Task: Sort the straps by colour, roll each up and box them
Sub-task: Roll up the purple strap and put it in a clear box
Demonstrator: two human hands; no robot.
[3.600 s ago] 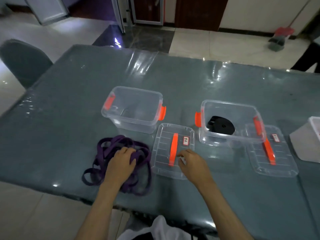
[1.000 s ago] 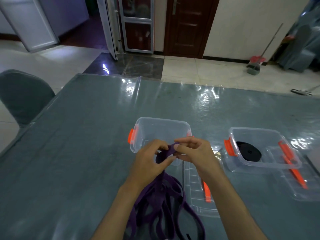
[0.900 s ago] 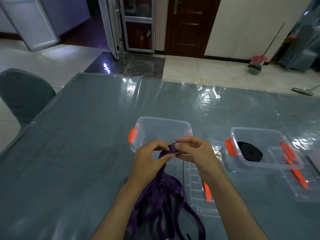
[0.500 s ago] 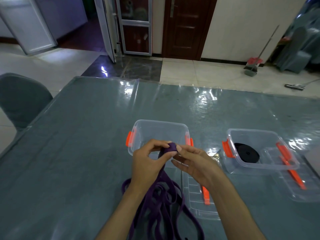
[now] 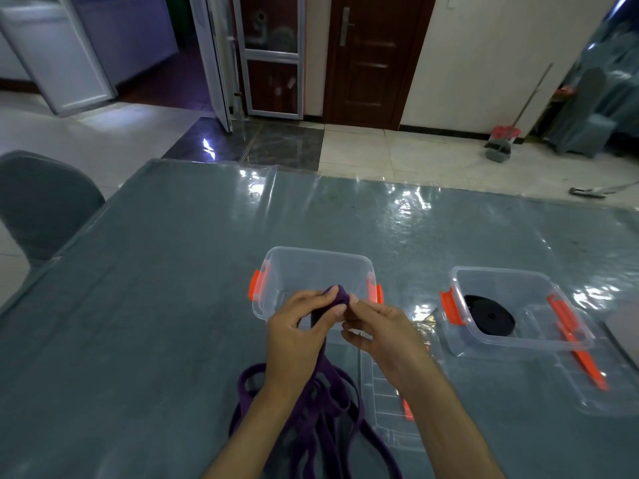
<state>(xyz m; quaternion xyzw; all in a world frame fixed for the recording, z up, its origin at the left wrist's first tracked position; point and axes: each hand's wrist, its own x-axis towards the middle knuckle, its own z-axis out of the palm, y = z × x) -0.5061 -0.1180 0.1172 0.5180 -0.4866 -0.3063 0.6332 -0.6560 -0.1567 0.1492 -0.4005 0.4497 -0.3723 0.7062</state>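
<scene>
No writing can be read on either box or lid; if labels exist they are too blurred to make out. The counter [image 5: 155, 305] lies bare to the left and far side, its left edge by a grey chair [image 5: 41, 202]. Both hands work above the near-centre: the left hand [image 5: 294, 337] and right hand [image 5: 383, 330] pinch the small rolled end of the purple strap [image 5: 337, 296], whose loose loops trail toward the near edge. Behind them the left clear box [image 5: 314, 264] looks empty. The right clear box [image 5: 511, 288] holds a rolled black strap [image 5: 489, 314]. One lid [image 5: 387, 402] lies near the right wrist, another lid [image 5: 594, 382] beside the right box.
</scene>
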